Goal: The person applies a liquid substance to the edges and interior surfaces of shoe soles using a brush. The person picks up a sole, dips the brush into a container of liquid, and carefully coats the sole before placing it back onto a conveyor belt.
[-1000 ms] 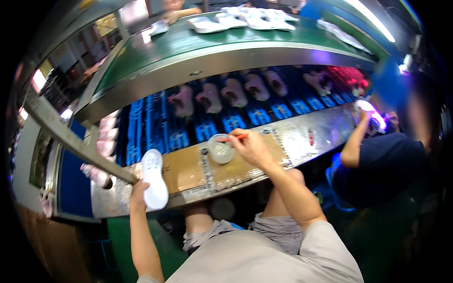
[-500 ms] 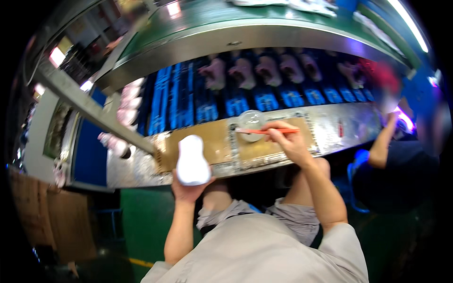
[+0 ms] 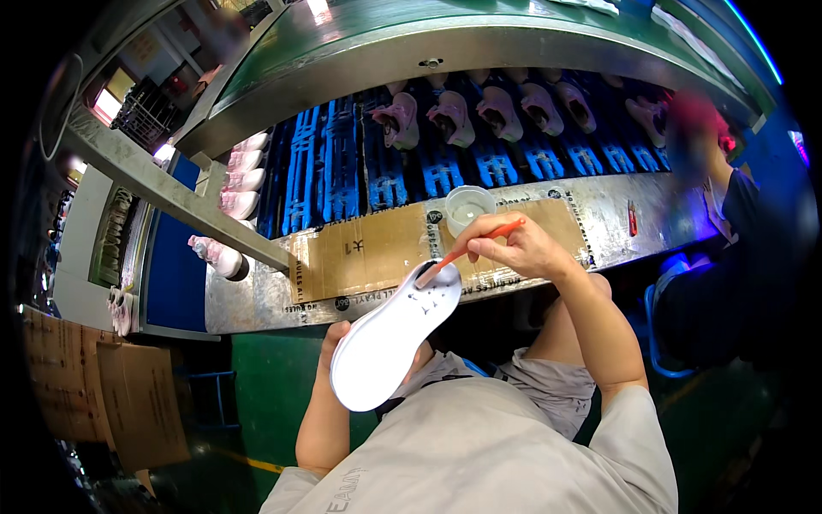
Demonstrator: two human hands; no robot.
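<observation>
A white shoe sole (image 3: 377,351) lies tilted in my left hand (image 3: 332,344), whose thumb is on the near left edge; its other fingers are mostly hidden underneath. My right hand (image 3: 527,247) pinches a brush (image 3: 469,249) with an orange-red handle. The bristles touch the upper end of the sole, where small dark marks show. Just beyond the right hand stands a whitish round tub (image 3: 469,199) with what looks like clear liquid inside. Flat cardboard (image 3: 368,257) lies under the work area.
Pink shoes (image 3: 452,118) sit on a blue-slatted conveyor (image 3: 390,188) behind the metal bench (image 3: 248,300). Overhead runs a steel-edged shelf (image 3: 428,64). A slanted metal post (image 3: 163,197) stands left. A red-handled tool (image 3: 632,218) lies right, near a co-worker (image 3: 711,283).
My left hand has brought the sole nearer my body and tilted its upper end to the right. The brush has moved from over the tub down onto the sole.
</observation>
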